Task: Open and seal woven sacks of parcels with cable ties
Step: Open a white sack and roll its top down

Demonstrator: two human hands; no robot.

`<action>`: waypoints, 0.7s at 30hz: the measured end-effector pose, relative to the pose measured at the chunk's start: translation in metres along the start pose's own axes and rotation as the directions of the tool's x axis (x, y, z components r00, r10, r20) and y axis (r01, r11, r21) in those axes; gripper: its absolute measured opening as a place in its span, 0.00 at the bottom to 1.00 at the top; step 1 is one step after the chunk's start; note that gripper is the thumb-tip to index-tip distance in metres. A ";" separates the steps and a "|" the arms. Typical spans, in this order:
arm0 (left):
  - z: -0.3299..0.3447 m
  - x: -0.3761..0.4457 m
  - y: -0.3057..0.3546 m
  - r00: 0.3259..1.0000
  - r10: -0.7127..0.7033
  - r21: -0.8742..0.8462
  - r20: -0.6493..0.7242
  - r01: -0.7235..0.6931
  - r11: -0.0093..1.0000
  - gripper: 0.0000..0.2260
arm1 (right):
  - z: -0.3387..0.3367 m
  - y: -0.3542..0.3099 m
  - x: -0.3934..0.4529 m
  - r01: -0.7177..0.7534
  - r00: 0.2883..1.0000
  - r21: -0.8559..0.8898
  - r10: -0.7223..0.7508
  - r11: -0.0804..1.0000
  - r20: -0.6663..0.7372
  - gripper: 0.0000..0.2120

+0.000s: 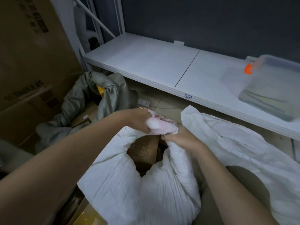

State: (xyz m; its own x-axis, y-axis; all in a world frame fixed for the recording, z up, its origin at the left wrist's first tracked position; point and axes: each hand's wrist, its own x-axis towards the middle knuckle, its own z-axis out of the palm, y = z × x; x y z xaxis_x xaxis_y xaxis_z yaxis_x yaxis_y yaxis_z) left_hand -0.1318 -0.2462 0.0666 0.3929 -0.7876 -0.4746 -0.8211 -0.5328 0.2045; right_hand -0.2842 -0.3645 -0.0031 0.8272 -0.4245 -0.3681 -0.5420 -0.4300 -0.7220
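Currently: white woven sack (142, 192) on floor, mouth being gathered for sealing.
Left hand (138, 120) and right hand (180, 137) each clench bunched sack-mouth fabric; cardboard parcel (144, 150) shows inside. Likely next: cinch neck, fetch cable tie—none visible.

The sack (129, 184) sits nearest the camera, a box (144, 150) inside its mouth. Behind it runs the shelf (146, 62) — a bin (272, 88) on its right end. Left of the sack lies a second sack (100, 98); right of it, a third sack (243, 143).

A white shelf (146, 62) bears a clear plastic bin (272, 88); a tall cardboard box (29, 62) stands left.
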 end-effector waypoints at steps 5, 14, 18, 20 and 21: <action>-0.007 0.004 -0.014 0.996 -0.021 -0.389 0.085 0.053 0.920 0.26 | -0.007 -0.031 -0.014 0.298 0.814 -0.609 -0.529 0.735 -0.240 0.41; 0.016 -0.007 -0.032 0.930 0.112 0.226 -0.350 -0.032 0.973 0.23 | -0.020 -0.057 0.021 -0.086 0.936 0.328 -0.037 0.941 0.351 0.09; 0.021 0.015 -0.041 0.991 -0.006 -0.184 -0.133 -0.019 0.983 0.22 | -0.022 -0.059 0.023 0.123 0.987 -0.625 -0.158 0.771 -0.001 0.16; 0.015 0.020 -0.041 0.996 0.072 -0.459 0.054 -0.040 0.887 0.31 | -0.007 -0.063 0.025 0.277 0.900 -0.777 -0.435 0.565 0.004 0.35; 0.015 0.021 -0.042 0.993 0.089 -0.506 0.079 -0.037 0.862 0.33 | 0.002 -0.064 0.028 0.339 0.873 -0.750 -0.487 0.568 0.026 0.36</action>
State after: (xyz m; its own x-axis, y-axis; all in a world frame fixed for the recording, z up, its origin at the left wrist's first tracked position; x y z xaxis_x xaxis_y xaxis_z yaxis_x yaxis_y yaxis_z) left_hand -0.0949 -0.2357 0.0351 0.2842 -0.8051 -0.5206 -0.5129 -0.5865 0.6269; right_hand -0.2267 -0.3475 0.0319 0.9900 -0.1406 0.0145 -0.1386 -0.9858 -0.0950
